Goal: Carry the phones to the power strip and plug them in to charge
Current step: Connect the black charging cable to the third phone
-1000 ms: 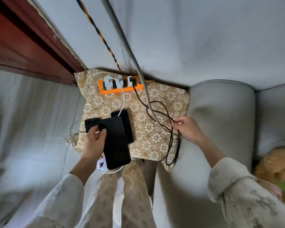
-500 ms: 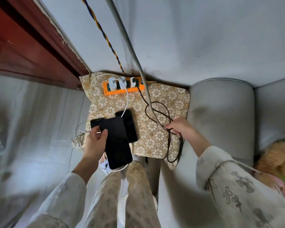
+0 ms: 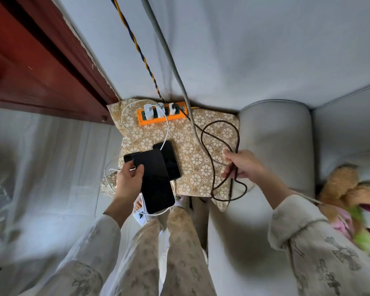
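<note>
My left hand (image 3: 129, 180) grips a large black phone (image 3: 156, 180) by its left edge, above the near edge of a patterned cloth (image 3: 192, 154). A second black phone (image 3: 170, 160) lies on the cloth under it with a white cable (image 3: 167, 127) plugged in. A third dark phone (image 3: 129, 157) peeks out at the left. The orange power strip (image 3: 161, 115) sits at the cloth's far edge with white chargers in it. My right hand (image 3: 242, 165) holds a dark braided cable (image 3: 214, 137) lifted in loops off the cloth.
A grey sofa arm (image 3: 273, 133) stands right of the cloth. A grey pipe (image 3: 169, 54) and a blue-yellow cord (image 3: 137, 45) run down the wall. A red wooden door frame (image 3: 41, 60) is at the left, a plush toy (image 3: 350, 189) at the right.
My right hand has lifted the dark cable up and toward me, spreading its loops. The left hand still holds the large phone in about the same place.
</note>
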A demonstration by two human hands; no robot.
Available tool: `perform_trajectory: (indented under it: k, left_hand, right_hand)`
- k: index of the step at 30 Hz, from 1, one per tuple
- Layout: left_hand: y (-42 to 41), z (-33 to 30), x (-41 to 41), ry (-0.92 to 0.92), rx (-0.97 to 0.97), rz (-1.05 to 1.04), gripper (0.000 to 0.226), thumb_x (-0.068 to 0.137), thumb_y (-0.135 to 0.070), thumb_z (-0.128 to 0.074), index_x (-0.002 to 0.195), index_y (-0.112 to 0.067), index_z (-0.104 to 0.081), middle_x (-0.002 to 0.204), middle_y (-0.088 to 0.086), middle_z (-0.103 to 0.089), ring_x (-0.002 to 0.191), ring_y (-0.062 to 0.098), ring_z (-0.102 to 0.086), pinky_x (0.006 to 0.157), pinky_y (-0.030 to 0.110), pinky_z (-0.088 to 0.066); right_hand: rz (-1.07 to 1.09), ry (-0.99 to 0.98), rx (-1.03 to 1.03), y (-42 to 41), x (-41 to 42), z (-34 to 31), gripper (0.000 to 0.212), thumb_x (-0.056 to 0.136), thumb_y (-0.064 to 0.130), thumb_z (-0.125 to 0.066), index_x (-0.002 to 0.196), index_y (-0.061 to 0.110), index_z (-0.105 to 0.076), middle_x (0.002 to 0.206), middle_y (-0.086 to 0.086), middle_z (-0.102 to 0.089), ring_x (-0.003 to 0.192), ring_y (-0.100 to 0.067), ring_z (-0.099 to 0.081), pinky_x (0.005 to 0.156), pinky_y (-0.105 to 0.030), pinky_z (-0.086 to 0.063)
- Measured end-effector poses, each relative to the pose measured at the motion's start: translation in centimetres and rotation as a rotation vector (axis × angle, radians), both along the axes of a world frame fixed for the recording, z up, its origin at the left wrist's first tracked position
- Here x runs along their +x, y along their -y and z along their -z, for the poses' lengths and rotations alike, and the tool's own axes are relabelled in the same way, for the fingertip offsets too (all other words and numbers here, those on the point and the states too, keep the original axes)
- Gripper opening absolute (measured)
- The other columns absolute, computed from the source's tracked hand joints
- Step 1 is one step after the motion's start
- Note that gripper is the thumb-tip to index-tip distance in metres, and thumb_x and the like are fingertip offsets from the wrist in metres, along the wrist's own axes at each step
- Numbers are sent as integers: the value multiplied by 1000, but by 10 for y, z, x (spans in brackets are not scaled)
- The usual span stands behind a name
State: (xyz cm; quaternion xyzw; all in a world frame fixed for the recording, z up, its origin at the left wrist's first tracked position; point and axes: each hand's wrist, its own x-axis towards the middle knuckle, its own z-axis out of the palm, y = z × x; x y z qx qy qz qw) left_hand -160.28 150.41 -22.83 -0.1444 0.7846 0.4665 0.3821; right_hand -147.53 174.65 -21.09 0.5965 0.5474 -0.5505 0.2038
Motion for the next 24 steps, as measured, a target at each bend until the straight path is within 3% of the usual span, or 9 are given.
perform_trajectory:
  k: [3,7,10,12,14,16,20,22,24]
  left_hand:
    - [0,-10,-2,-3,17,18,32,93,-21,-47,123,-11,-48,117,13,-60,106,27,-58,94,48,-49]
    - [1,-21,-3,0,43,27,29,93,-20,-47,119,-9,-49,114,15,-60,101,26,-58,93,48,-49]
    - [6,-27,-4,8,52,35,29,93,-21,-47,120,-11,-50,112,11,-61,100,24,-58,94,47,-49]
    - [10,-30,-5,17,58,37,29,93,-22,-46,120,-12,-50,114,10,-61,104,25,-58,94,47,-49]
    - [14,-33,-6,23,69,33,28,94,-22,-46,119,-13,-50,115,10,-60,105,25,-58,94,45,-49]
    - [19,-34,-7,23,86,34,21,94,-21,-46,114,-16,-51,112,8,-61,100,23,-58,87,40,-51]
    - [27,-37,-9,16,104,35,24,94,-21,-44,117,-15,-50,108,5,-60,95,20,-57,72,32,-51]
    - [29,-40,-10,14,106,43,26,94,-22,-45,118,-15,-50,110,6,-60,97,22,-57,80,37,-51]
    - [32,-42,-10,11,115,55,22,94,-23,-45,114,-17,-51,108,7,-61,96,22,-58,80,37,-51]
  right_hand:
    - [-28,-28,-21,10,-3,-23,22,89,16,-56,99,-2,-48,63,-13,-62,44,-18,-66,38,-21,-49]
    - [-90,-33,21,25,-6,-41,19,90,6,-52,102,-7,-45,64,-15,-63,45,-18,-66,47,-30,-58]
    - [-99,-41,90,38,-6,-48,48,92,8,-45,133,1,-21,65,-15,-66,51,-22,-67,46,-30,-56]
    - [-187,6,187,44,-5,-51,57,93,12,-42,140,9,-10,75,-17,-69,57,-24,-69,54,-33,-57]
    - [-325,89,295,46,-3,-53,42,93,15,-40,131,0,-28,83,-19,-70,62,-26,-69,63,-38,-59]
    - [-387,128,330,49,-2,-57,27,93,17,-39,106,-5,-49,73,-16,-71,64,-28,-70,67,-42,-59]
    - [-289,96,209,59,-2,-66,30,91,20,-40,91,-6,-55,60,-14,-71,61,-28,-71,70,-45,-59]
    - [-254,84,102,64,-4,-70,37,91,24,-39,88,-6,-60,58,-12,-71,61,-26,-71,64,-36,-60]
    - [-183,51,12,70,-8,-74,41,93,28,-39,86,-5,-62,58,-12,-71,58,-24,-71,47,-25,-56]
